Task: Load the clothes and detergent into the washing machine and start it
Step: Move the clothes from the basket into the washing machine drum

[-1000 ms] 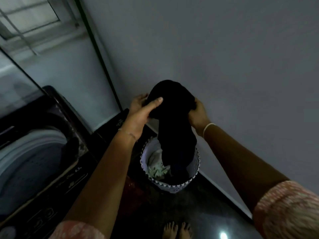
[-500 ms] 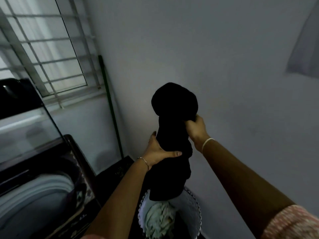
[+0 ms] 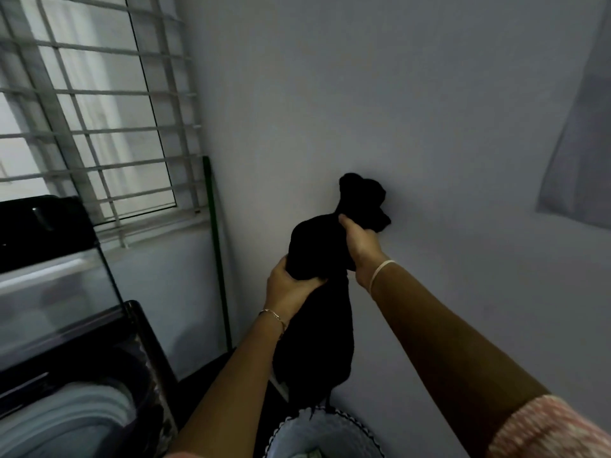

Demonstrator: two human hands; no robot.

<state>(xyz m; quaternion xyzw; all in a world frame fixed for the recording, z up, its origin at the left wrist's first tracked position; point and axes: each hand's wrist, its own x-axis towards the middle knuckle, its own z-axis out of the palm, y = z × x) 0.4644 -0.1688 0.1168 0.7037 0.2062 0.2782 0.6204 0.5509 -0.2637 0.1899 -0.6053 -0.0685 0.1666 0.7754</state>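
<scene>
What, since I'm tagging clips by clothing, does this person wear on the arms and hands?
Both forearms are bare. By the left hand sits a thin gold-toned chain bracelet; by the right hand, a plain pale band. The right upper arm has a short pink sleeve with a fine white pattern.

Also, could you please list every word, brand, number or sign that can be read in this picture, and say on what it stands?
No text can be read in this picture.
Washing machine: faint pale marks on its dark top frame, too blurred to read.
Black garment: no print or label shows.
Laundry basket: only a trim pattern on the rim, no letters.
</scene>
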